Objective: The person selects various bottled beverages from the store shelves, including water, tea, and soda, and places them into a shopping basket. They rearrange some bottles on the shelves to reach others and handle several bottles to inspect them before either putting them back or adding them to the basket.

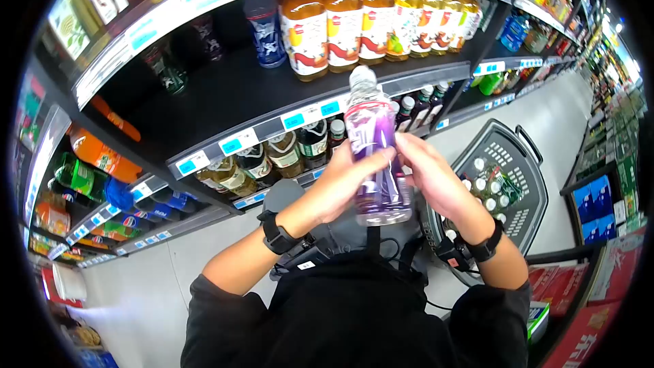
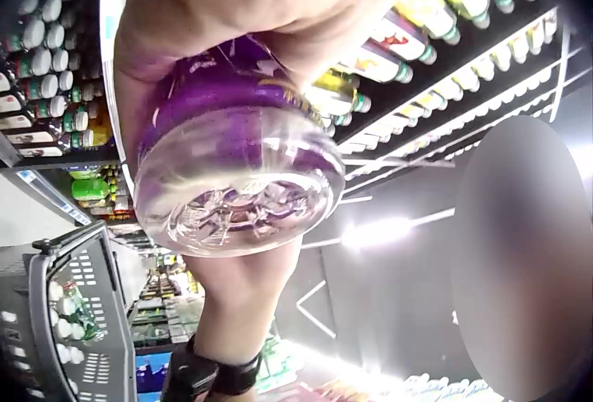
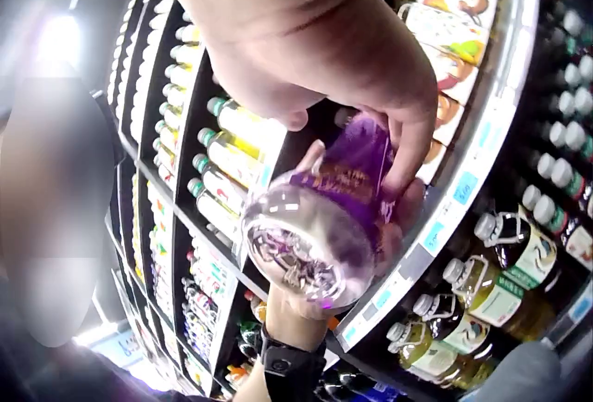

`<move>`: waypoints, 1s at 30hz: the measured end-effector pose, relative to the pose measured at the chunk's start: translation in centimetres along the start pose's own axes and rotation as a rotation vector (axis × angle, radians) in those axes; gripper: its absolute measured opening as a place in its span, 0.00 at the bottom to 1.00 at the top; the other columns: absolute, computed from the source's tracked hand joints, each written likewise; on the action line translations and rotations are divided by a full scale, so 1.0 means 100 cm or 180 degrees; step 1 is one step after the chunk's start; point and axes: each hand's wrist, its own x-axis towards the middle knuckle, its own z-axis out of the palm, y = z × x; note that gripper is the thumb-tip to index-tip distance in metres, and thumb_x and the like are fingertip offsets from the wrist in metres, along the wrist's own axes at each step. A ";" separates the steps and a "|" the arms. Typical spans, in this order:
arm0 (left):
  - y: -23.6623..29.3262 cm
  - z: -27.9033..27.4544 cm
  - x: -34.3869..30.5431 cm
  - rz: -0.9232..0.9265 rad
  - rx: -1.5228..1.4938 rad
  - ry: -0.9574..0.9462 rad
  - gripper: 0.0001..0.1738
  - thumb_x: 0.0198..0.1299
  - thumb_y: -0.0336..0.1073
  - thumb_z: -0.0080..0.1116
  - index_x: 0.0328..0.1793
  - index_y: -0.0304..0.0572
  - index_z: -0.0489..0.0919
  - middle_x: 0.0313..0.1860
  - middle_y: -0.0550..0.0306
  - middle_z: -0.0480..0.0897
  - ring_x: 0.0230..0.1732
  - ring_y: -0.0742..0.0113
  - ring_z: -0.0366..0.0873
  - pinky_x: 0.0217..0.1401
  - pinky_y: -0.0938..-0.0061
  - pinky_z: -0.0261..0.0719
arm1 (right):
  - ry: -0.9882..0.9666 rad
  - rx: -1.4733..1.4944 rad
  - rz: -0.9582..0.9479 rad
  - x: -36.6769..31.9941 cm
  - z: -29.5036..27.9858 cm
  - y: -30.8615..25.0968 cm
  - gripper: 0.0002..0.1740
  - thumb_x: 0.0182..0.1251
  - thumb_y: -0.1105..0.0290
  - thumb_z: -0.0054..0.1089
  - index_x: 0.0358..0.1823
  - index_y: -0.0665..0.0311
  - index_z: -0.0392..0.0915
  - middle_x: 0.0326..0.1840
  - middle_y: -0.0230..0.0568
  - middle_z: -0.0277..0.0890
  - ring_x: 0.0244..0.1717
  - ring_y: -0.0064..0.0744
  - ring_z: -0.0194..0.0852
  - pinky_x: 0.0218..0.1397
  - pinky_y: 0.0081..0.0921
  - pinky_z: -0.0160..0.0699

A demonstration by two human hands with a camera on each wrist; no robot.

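Left hand (image 1: 349, 180) and right hand (image 1: 434, 172) grip the purple bottle (image 1: 368, 123) — likely for steadiness — before the shelf's front edge (image 1: 270, 129).

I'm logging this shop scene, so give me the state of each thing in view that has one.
Purple-labelled bottle: held, appears capped
Left hand: gripping that bottle
Right hand: gripping it too
Gray basket: on the floor, holding bottles
Amber drinks: upright in a row
Blue-labelled bottle: upright
Shelf: partly stocked
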 end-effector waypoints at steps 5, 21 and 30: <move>0.036 -0.065 -0.033 -0.0578 -0.1160 0.0592 0.28 0.62 0.56 0.59 0.51 0.35 0.75 0.32 0.44 0.84 0.33 0.49 0.86 0.35 0.55 0.89 | 0.0487 -0.1683 -0.1387 -0.052 -0.005 -0.014 0.18 0.70 0.69 0.55 0.58 0.67 0.72 0.50 0.41 0.77 0.51 0.30 0.76 0.53 0.26 0.74; 0.137 -0.267 0.075 0.1957 0.0824 0.1942 0.19 0.54 0.25 0.69 0.50 0.34 0.75 0.40 0.55 0.82 0.38 0.68 0.81 0.43 0.72 0.80 | 0.3115 -0.2928 -0.0848 -0.147 -0.090 0.134 0.09 0.68 0.73 0.56 0.45 0.72 0.75 0.34 0.45 0.75 0.34 0.37 0.75 0.40 0.31 0.73; 0.135 -0.303 0.145 0.2322 0.2062 0.2464 0.28 0.50 0.26 0.72 0.58 0.32 0.74 0.50 0.49 0.82 0.51 0.62 0.79 0.55 0.70 0.76 | 0.3218 -0.2892 -0.0373 -0.150 -0.079 0.180 0.12 0.71 0.68 0.53 0.47 0.71 0.77 0.37 0.46 0.79 0.36 0.36 0.78 0.42 0.29 0.76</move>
